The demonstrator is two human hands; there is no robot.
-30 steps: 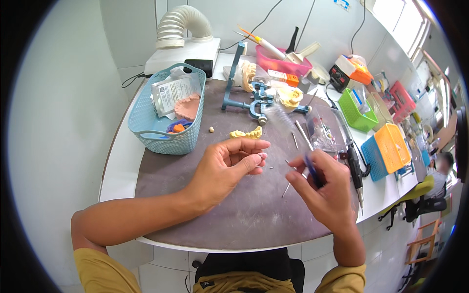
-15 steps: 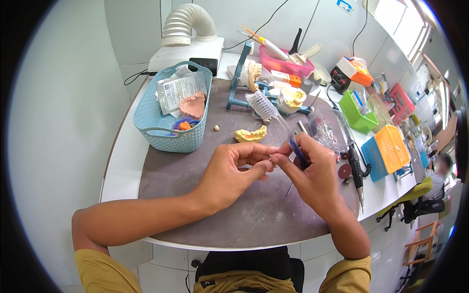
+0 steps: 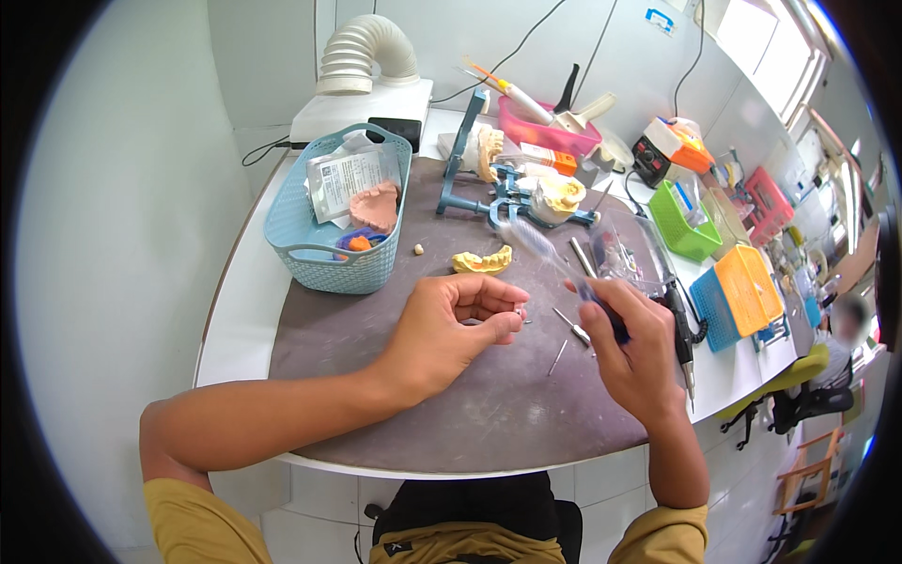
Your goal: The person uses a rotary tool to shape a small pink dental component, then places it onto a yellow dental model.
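Note:
My left hand (image 3: 437, 329) is over the middle of the brown mat, thumb and fingertips pinched on a small whitish piece (image 3: 520, 308); it is too small to name. To its right, my right hand (image 3: 631, 348) is wrapped round the handle of a brush (image 3: 536, 242). The brush has a clear and blue handle and white bristles that point up and left, smeared by motion. Beyond my left hand lies a yellow dental cast (image 3: 482, 261) shaped like an arch. A small tooth-like piece (image 3: 419, 249) sits left of that cast. Slim metal tools (image 3: 570, 326) lie between my hands.
A light blue basket (image 3: 343, 275) with packets and a pink cast stands at left. At the back is a blue articulator (image 3: 458, 204) bearing dental casts, before a pink tray (image 3: 564, 141). A black handpiece (image 3: 680, 329), green basket (image 3: 686, 237) and orange-and-blue baskets (image 3: 752, 291) line the right.
My right hand has moved right, away from my left fingertips, and the brush has swung with it. The left hand stays nearly in place, still pinching the small piece.

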